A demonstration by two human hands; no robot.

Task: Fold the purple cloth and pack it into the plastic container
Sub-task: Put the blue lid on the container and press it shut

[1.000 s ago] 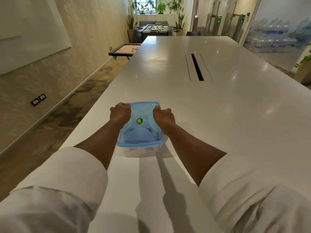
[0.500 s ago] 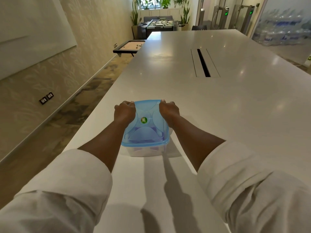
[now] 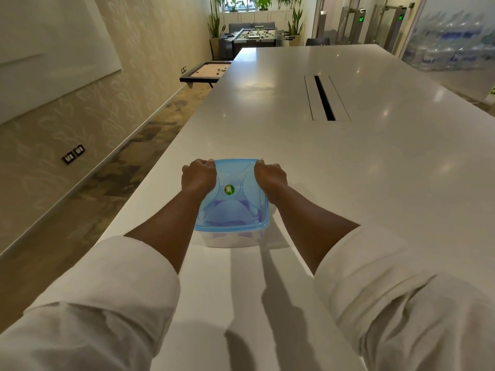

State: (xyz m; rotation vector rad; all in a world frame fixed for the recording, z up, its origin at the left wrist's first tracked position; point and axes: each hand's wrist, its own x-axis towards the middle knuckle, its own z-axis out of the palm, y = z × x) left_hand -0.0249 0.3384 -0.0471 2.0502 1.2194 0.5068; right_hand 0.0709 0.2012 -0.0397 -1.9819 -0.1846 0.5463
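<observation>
Purple cloth [image 3: 227,219] lies folded inside the plastic container [image 3: 232,238] on the table [image 3: 348,183]; blue lid [image 3: 235,194] covers it; left hand [image 3: 198,175] at 10 o'clock and right hand [image 3: 270,175] at 2 o'clock clamp curled fingers on the lid's far corners; only final sealing seems left.

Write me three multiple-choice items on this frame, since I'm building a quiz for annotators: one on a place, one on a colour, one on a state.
1. Where does the plastic container stand?
A. near the table's left edge
B. on the floor
C. beside the table's cable slot

2. What colour is its lid?
A. red
B. translucent blue
C. black

3. What is the state of the purple cloth?
A. spread on the table
B. hanging from one hand
C. inside the container, under the lid

Key: 1 A, the white table ends just left of it. 2 B, cloth shows through the blue. 3 C, left hand and right hand press the lid's far corners.
</observation>
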